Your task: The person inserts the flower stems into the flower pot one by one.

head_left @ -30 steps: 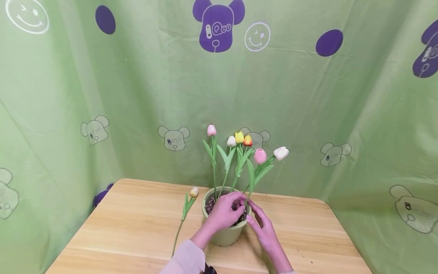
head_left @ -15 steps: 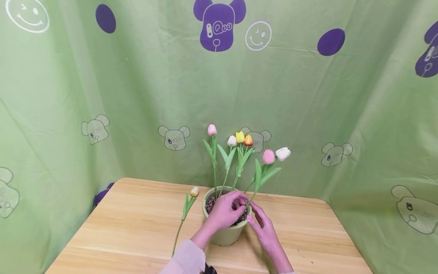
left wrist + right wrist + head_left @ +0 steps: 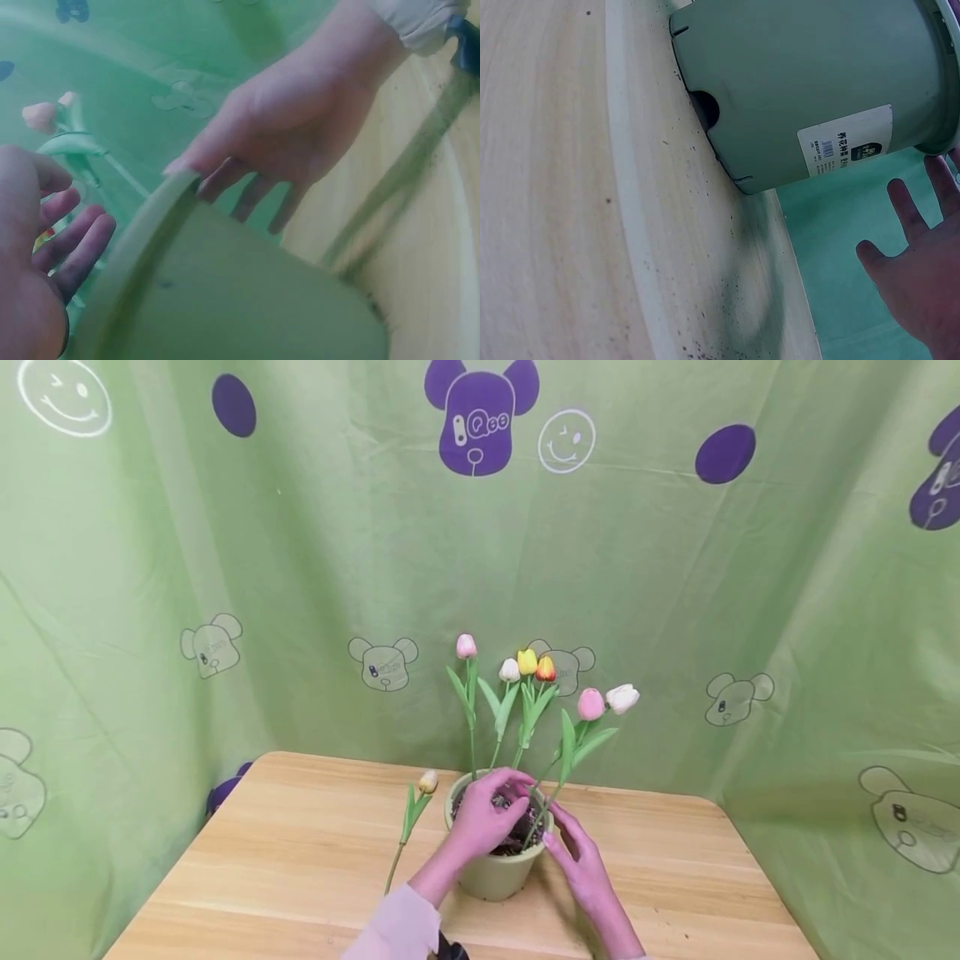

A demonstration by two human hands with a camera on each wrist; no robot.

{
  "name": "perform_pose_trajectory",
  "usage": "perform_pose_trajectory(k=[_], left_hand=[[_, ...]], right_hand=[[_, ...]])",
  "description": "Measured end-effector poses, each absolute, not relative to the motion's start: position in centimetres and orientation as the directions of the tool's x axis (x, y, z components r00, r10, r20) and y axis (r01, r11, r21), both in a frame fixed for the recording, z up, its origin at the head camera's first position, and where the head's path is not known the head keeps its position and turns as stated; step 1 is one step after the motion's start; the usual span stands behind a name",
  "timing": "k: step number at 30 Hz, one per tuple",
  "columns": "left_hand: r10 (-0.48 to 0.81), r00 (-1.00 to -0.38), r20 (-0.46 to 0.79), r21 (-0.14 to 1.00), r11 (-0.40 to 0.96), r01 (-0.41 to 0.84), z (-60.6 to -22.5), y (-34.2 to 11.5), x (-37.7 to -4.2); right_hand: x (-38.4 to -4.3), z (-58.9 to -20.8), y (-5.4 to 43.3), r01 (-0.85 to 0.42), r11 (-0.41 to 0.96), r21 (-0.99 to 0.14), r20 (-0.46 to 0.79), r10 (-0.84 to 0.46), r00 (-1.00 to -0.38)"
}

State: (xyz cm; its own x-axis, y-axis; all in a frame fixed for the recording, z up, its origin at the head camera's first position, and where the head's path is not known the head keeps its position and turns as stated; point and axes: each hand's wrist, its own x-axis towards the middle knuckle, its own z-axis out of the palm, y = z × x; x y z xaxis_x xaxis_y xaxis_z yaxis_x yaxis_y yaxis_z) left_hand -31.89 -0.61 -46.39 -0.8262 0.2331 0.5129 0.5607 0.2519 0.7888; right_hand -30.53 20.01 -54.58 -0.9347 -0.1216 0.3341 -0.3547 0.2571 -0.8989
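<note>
A pale green flowerpot point(image 3: 491, 878) of dark soil stands on the wooden table with several tulips upright or leaning in it. The pink tulip point(image 3: 590, 704) and a white one point(image 3: 622, 698) tilt to the right. Over the soil hovers my left hand point(image 3: 483, 817), fingers loosely curved, with nothing between thumb and fingertips; the left wrist view shows these fingers point(image 3: 79, 244) apart from the stems. My right hand point(image 3: 585, 864) rests at the pot's right rim, thumb on the near side, its extended fingers spread along the outside, as the right wrist view point(image 3: 922, 262) also shows.
One cream tulip point(image 3: 428, 782) lies on the table point(image 3: 300, 843) left of the pot. Soil crumbs point(image 3: 694, 349) are scattered near the pot's base. A green printed curtain point(image 3: 480, 568) hangs behind and on both sides.
The pink tulip first swung to the right, beside the white one. My left hand then let go of its stem and drew back to the left; my right hand stayed at the rim.
</note>
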Motion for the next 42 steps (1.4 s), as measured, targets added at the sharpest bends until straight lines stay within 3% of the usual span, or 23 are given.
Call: perform_pose_trajectory(k=[10, 16, 20, 31, 42], left_hand=[[0.093, -0.879, 0.468, 0.85, 0.225, 0.476, -45.4, -7.1, -32.3], [-0.01, -0.917, 0.4, 0.899, 0.202, 0.39, -47.8, -11.2, -32.0], [-0.053, -0.946, 0.319, 0.919, 0.261, 0.295, -50.2, -13.4, -31.4], [-0.017, -0.99, 0.137, 0.896, 0.428, 0.116, -55.9, -16.6, -28.7], [-0.01, -0.998, 0.063, 0.862, 0.504, 0.049, -57.4, -16.9, -27.9]], right_hand=[[-30.4, -54.6, 19.9, -0.322, 0.263, -0.909, 0.304, -0.109, -0.947], [-30.5, -54.7, 20.0, -0.343, 0.239, -0.909, 0.322, -0.121, -0.939], [-30.6, -54.7, 20.1, -0.35, 0.236, -0.906, 0.331, -0.119, -0.936], [-30.6, -55.0, 20.1, -0.327, 0.255, -0.91, 0.309, -0.109, -0.945], [-30.7, -55.1, 20.2, -0.343, 0.244, -0.907, 0.323, -0.118, -0.939]])
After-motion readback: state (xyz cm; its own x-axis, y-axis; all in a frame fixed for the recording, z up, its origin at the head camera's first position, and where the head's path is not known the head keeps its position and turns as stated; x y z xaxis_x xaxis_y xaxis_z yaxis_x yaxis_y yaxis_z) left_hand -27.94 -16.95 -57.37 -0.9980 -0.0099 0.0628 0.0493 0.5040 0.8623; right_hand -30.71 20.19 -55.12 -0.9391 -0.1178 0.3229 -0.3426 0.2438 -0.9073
